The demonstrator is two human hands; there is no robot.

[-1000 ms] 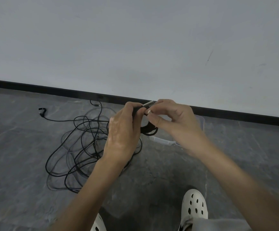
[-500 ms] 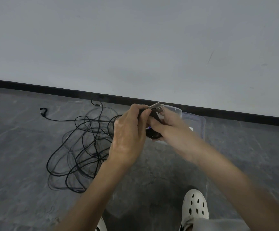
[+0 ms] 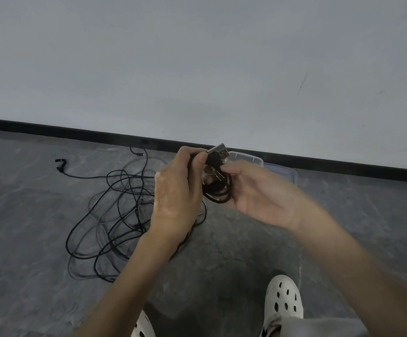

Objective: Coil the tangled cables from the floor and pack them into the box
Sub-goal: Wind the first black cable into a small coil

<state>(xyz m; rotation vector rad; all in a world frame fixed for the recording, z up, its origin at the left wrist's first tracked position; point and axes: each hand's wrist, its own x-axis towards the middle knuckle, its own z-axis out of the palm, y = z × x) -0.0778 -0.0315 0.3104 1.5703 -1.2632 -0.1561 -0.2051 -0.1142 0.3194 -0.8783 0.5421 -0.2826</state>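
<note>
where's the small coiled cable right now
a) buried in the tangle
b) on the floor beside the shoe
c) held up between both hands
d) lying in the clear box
c: the coiled black cable is pinched between the left hand and the right hand, its USB plug pointing up, in front of the clear plastic box and apart from the tangled cables on the floor.

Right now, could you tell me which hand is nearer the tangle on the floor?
Left: left hand over the tangle's right edge; right hand farther right, by the box.
</note>
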